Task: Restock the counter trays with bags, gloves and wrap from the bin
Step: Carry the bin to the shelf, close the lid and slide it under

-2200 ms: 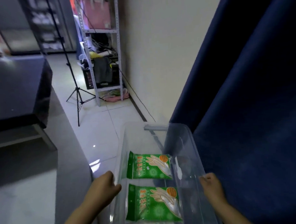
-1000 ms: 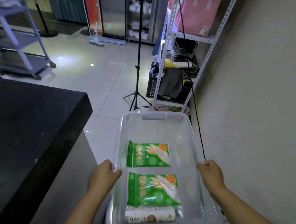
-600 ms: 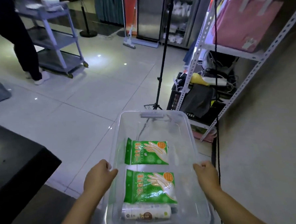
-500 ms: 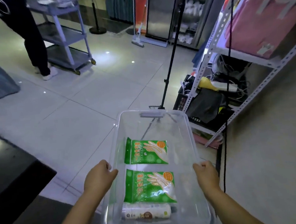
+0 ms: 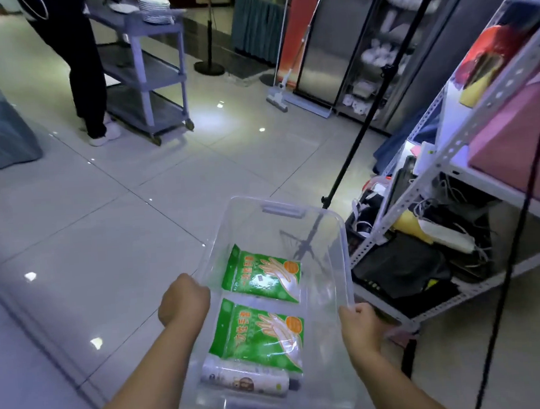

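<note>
1. Room: glossy pale tiled floor (image 5: 105, 214), dim light, a few bright reflections on the tiles.
2. Nearest: clear plastic bin (image 5: 340, 263), held out in front of me between both hands, long axis pointing away from me.
3. Left hand (image 5: 183, 299): gripping the bin's left long rim, fingers curled on it, back of the hand up.
4. Right hand (image 5: 360, 328): gripping the right long rim, fingers wrapped over the edge.
5. Bin contents, near end: one roll of wrap (image 5: 245, 383) lying crosswise on its side.
6. Just beyond the roll: near glove pack (image 5: 259, 334), green, lying flat, its near edge overlapping the roll.
7. Past it: far glove pack (image 5: 263, 276), same print, flat, just beside the first. The far third of the bin floor is bare.
8. Right of the bin: white slotted metal rack (image 5: 448, 149). Black bag (image 5: 399, 269) and tangled cables on the bottom shelf, pink box (image 5: 517, 132) higher up.
9. Black stand pole (image 5: 368, 119) rises at a slant from behind the bin's far rim.
10. Far right: glass-door cabinets (image 5: 363, 40) with white items inside. A floor mop (image 5: 276, 99) leans in front.
11. Far left: grey service cart (image 5: 156, 69) with stacked plates (image 5: 155, 9) on top. A person in dark trousers (image 5: 87, 73) stands beside it.
</note>
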Motion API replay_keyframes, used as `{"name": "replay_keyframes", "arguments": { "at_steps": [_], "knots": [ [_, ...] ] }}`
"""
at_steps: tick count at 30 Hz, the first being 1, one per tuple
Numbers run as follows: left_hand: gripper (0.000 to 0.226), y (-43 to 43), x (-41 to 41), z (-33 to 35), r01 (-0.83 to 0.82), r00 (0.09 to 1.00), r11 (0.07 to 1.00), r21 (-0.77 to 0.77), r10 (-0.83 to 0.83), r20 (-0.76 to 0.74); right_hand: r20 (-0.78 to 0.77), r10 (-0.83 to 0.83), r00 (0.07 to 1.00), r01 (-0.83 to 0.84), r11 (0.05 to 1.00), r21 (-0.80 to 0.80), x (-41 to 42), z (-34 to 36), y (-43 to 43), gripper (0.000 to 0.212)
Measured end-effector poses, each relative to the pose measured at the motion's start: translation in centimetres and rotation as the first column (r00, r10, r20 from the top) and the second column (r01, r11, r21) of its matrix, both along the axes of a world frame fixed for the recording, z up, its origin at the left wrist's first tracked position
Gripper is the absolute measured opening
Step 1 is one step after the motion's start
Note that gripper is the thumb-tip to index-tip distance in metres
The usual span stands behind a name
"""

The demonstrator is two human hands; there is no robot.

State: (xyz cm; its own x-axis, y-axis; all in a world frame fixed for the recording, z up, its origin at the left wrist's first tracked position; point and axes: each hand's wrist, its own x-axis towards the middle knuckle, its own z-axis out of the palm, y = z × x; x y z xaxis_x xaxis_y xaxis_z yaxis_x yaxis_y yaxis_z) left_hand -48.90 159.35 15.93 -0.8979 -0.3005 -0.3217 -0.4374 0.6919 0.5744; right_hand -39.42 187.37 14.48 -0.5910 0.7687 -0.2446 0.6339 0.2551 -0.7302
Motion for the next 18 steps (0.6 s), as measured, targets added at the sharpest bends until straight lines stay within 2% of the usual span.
{"name": "replay_keyframes", "arguments": {
  "at_steps": [3,6,11,18],
  "knots": [
    [0.014,0.1,-4.2,-0.1,-0.082,0.996,0.994,0.075,0.081,0.024,0.002,0.013,1.000,-0.013,1.000,-0.024,-4.4,-0.3,0.3,0.017],
    [0.005,-0.3,-8.6,-0.5,-0.083,0.997,0.989,0.119,0.082,0.015,-0.018,0.015,1.000,-0.016,0.999,-0.036,-9.5,-0.6,0.4,0.017],
    [0.020,-0.4,-15.3,-1.0,-0.084,0.996,0.990,0.116,0.086,-0.019,0.032,0.089,0.996,-0.089,0.996,0.009,-18.6,-1.6,1.3,0.020],
    [0.029,-1.5,-24.7,-0.3,-0.231,0.971,0.969,0.090,0.236,-0.049,-0.017,0.234,0.972,-0.235,0.970,-0.055,-32.7,-0.3,1.0,0.022]
  ]
}}
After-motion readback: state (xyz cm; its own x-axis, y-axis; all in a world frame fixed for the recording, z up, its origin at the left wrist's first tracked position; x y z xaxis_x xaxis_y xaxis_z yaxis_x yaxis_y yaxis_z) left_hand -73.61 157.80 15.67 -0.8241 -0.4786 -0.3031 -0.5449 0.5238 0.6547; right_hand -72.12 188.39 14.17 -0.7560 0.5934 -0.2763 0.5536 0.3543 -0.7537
